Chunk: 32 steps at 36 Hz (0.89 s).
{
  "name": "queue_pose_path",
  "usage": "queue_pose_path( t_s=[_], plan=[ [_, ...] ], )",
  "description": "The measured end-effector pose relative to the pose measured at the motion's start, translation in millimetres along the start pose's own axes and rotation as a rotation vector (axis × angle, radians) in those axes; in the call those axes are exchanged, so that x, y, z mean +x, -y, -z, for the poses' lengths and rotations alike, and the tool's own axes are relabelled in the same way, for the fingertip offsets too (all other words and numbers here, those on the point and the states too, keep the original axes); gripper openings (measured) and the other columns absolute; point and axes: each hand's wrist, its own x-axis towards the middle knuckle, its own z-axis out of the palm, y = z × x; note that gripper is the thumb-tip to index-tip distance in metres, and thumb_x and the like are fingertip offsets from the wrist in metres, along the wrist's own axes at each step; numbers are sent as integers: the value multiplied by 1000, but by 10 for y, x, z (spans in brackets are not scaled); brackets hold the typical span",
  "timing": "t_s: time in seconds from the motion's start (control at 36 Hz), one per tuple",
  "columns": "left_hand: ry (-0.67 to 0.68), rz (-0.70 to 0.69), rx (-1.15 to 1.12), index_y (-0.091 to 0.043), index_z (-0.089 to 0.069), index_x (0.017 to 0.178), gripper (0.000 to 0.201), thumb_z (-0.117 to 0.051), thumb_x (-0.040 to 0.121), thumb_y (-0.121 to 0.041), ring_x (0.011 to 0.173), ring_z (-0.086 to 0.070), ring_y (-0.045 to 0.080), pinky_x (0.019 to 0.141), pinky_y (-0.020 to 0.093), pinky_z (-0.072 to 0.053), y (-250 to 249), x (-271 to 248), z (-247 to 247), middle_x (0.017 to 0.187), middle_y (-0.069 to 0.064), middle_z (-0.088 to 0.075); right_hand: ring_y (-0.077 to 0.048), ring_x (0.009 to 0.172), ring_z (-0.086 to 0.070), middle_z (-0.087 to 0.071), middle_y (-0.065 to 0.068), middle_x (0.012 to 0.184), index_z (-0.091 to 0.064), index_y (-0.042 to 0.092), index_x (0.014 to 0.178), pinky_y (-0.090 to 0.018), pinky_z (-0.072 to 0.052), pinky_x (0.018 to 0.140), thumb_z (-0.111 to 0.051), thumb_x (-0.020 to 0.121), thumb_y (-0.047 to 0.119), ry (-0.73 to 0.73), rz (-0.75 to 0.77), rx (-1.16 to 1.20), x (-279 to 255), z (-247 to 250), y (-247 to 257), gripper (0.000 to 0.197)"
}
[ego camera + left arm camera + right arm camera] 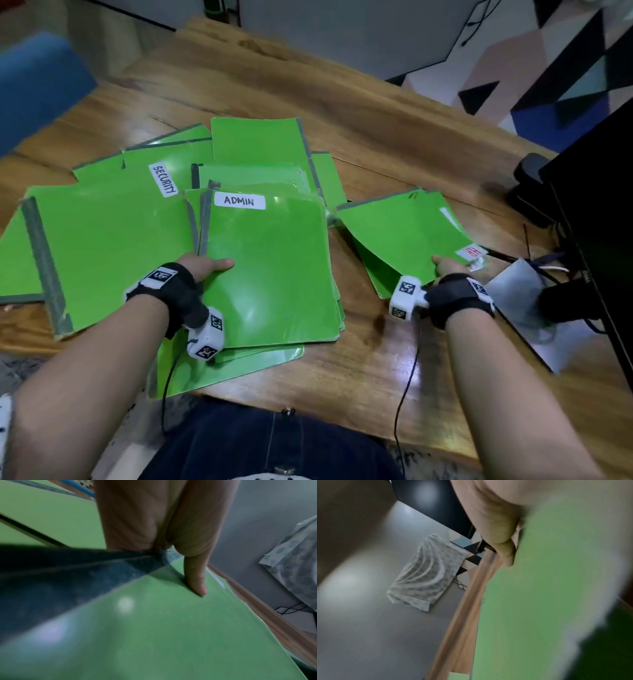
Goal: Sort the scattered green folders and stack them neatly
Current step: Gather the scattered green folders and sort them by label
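left hand (202, 265) grips the admin folder (274, 267) (thumb on top) — right hand (448, 269) pinches another folder (407, 236).

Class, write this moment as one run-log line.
left hand: grips ADMIN folder | right hand: pinches red-labelled folder | stack: unfinished

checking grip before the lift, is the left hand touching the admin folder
Touching: in the left wrist view the left hand's thumb presses the ADMIN folder.

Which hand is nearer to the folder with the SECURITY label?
Left. The left hand grips the ADMIN folder just below the SECURITY folder; the right hand holds a separate folder far right.
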Motion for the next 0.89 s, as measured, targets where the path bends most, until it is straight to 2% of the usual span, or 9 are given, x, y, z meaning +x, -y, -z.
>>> queue_pose_path(
  t_s=[0.06, 0.14, 0.25, 0.44, 0.61, 0.72, 0.78, 0.83, 0.89],
  plan=[
    [1, -4, -16, 6, -36, 138, 86, -74, 77, -41, 119, -50, 37, 100, 42, -43, 10, 23, -11, 133, 23, -49, -31, 121, -53, -51, -15, 135, -43, 15, 138, -34, -42, 97, -69, 68, 15, -8, 102, -321, -329, -90, 12, 75],
    [-8, -12, -22, 5, -36, 137, 84, -73, 77, -40, 117, -51, 37, 96, 42, -43, 19, 46, -17, 131, 22, -50, -32, 117, -55, -54, -15, 133, -47, 17, 134, -34, -46, 91, -63, 76, 9, 0, 166, -521, -420, -161, 40, 60],
    [-7, -12, -26, 4, -37, 136, 86, -75, 75, -43, 114, -53, 37, 94, 42, -45, 27, 69, -7, 129, 22, -52, -31, 118, -55, -53, -11, 134, -45, 23, 136, -33, -45, 89, -58, 79, 9, 17, 175, -615, -386, -229, 168, 60],
    [7, 2, -40, 2, -37, 136, 85, -75, 74, -43, 114, -53, 37, 93, 43, -45, 42, 124, -12, 127, 22, -53, -24, 129, -48, -40, 3, 149, -33, 36, 145, -34, -42, 105, -55, 74, 14, 90, 120, -714, -266, -431, 272, 78],
    [9, 11, -53, -1, -35, 137, 86, -75, 74, -44, 110, -54, 35, 93, 44, -47, 48, 136, -21, 124, 19, -52, -29, 135, -40, -28, -4, 155, -32, 45, 142, -39, -41, 105, -54, 64, 18, 85, 95, -831, -138, -559, 278, 86],
    [11, 12, -44, -2, -30, 142, 94, -76, 72, -45, 116, -50, 37, 99, 47, -44, 60, 163, -17, 133, 19, -47, -23, 125, -51, -46, -1, 144, -51, 28, 135, -32, -43, 98, -59, 79, 18, 92, 71, -786, -139, -477, 319, 58],
    [7, 9, -38, -2, -27, 144, 97, -76, 72, -46, 120, -48, 37, 101, 48, -42, 67, 182, -17, 137, 19, -45, -22, 112, -57, -56, -4, 132, -60, 21, 124, -28, -45, 86, -59, 82, 21, 67, 54, -756, -110, -441, 333, 42],
    [6, 7, -38, -2, -26, 145, 98, -75, 73, -46, 121, -48, 37, 102, 48, -42, 67, 186, -20, 138, 20, -44, -22, 95, -54, -59, -9, 116, -62, 15, 116, -25, -40, 73, -57, 85, 26, 73, 19, -661, -6, -439, 285, 33],
    [10, 11, -46, -2, -26, 145, 98, -76, 72, -46, 121, -47, 38, 102, 49, -42, 66, 190, -23, 139, 20, -43, -25, 100, -53, -55, -12, 115, -57, 7, 119, -25, -39, 67, -51, 93, 25, 114, -43, -400, 154, -452, 219, 32]
  ],
)
